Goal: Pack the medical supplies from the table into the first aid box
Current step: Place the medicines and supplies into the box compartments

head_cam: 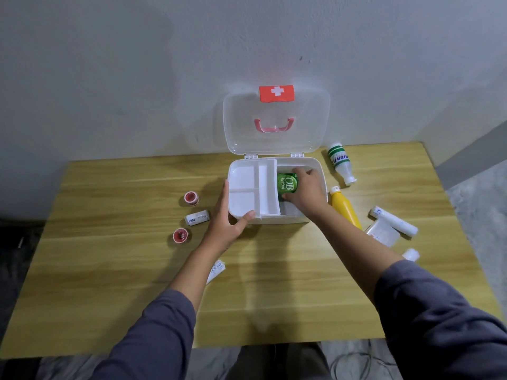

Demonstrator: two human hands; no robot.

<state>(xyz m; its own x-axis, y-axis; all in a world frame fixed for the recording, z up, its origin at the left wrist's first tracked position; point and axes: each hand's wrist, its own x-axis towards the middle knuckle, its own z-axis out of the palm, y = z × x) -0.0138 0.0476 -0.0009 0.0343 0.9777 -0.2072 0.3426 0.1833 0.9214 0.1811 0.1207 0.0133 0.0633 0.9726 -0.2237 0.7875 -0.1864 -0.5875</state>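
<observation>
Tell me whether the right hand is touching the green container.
Touching: the head view shows the right hand gripping the green container inside the first aid box.

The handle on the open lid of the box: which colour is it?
Pink. The head view shows the handle plainly.

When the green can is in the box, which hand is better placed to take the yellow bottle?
Right, probably. The right hand grips the green can close to the yellow bottle; the left hand rests at the left of the box.
</observation>
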